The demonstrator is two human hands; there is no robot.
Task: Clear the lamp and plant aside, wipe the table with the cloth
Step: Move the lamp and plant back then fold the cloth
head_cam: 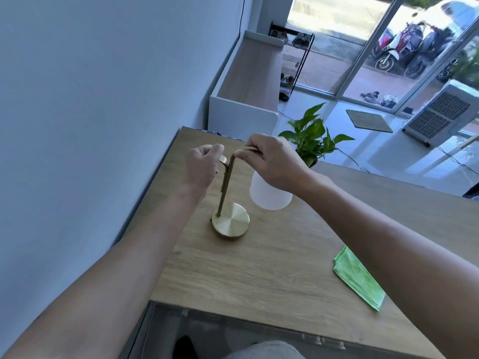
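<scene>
Lamp stands near table's wall-side edge, base flat on wood; right hand pinches curved top arm, left hand curled at stem knob, likely steadying for lift; plant just behind lamp; cloth well right of lamp, waiting.

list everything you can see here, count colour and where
lamp: 1, brass with white shade, on table near wall
plant: 1, green, table's far edge
cloth: 1, green, folded, table's right side
table: 1, wood
cabinet: 1, white and wood, beyond table
shoe rack: 1, black, by glass door
doormat: 1, brown, on floor
air cooler: 1, white, right
motorbikes: several, outside
left hand: 1, pinching lamp knob
right hand: 1, gripping lamp's top arm
</scene>
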